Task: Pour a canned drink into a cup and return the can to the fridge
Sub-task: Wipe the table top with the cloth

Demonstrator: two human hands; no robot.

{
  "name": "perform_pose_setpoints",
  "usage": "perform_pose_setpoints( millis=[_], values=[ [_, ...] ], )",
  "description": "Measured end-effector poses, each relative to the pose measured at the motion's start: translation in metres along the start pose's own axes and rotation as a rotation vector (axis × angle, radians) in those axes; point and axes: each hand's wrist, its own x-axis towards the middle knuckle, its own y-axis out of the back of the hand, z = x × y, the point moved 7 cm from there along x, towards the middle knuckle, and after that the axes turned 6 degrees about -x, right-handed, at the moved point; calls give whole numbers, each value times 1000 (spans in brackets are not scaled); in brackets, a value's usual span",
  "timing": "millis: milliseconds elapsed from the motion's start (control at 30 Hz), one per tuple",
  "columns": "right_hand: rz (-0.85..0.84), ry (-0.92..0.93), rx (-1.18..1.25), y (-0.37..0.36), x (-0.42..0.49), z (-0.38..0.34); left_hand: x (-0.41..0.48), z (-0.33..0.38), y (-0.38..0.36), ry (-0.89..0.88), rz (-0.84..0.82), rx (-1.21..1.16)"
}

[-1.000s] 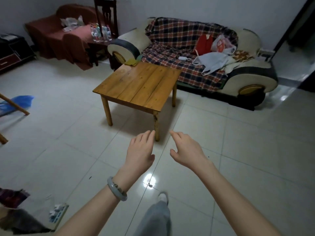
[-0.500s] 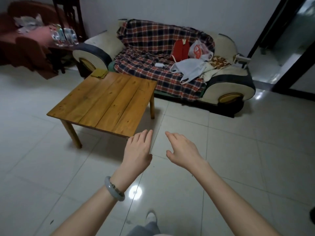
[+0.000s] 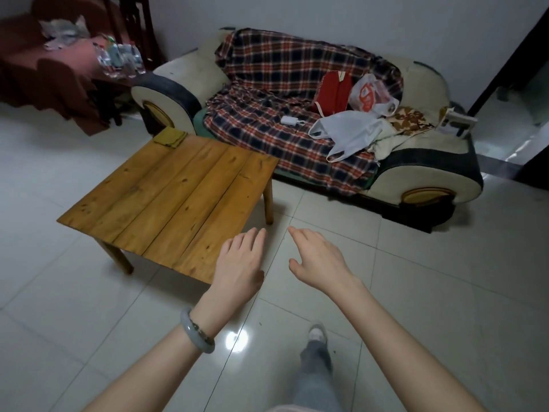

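Observation:
Neither a can, a cup nor a fridge shows in the head view. My left hand (image 3: 239, 264) hangs open and empty over the near right corner of a low wooden table (image 3: 166, 200), a grey bangle on its wrist. My right hand (image 3: 319, 258) is open and empty too, held out over the tiled floor just right of the table. The two hands are a short gap apart, palms down, fingers loosely spread.
A sofa under a plaid blanket (image 3: 285, 93) stands behind the table with plastic bags (image 3: 350, 132) and a red bag on it. Several water bottles (image 3: 120, 59) sit at the back left by a red armchair. A dark doorway (image 3: 517, 81) opens at the right. White tiled floor lies all around.
The view has swung to the right and come closer: the table and sofa slid left and grew larger. Both hands stay open and empty in front of me.

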Motion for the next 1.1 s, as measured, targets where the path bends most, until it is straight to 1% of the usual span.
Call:
perform_pose_setpoints(
  millis=[300,500,767,933,1100],
  values=[
    [-33,241,-17,15,132,88,141,8,-13,222,16,0],
    [-90,346,-15,14,202,123,203,3,-21,343,-2,-1],
    [-121,482,11,-1,303,125,274,-44,-33,475,-12,8],
    [-108,566,-11,-9,391,113,331,-101,-39,570,-4,12],
    [-124,646,-24,-7,481,86,386,-162,-31,655,7,-34]
  ],
)
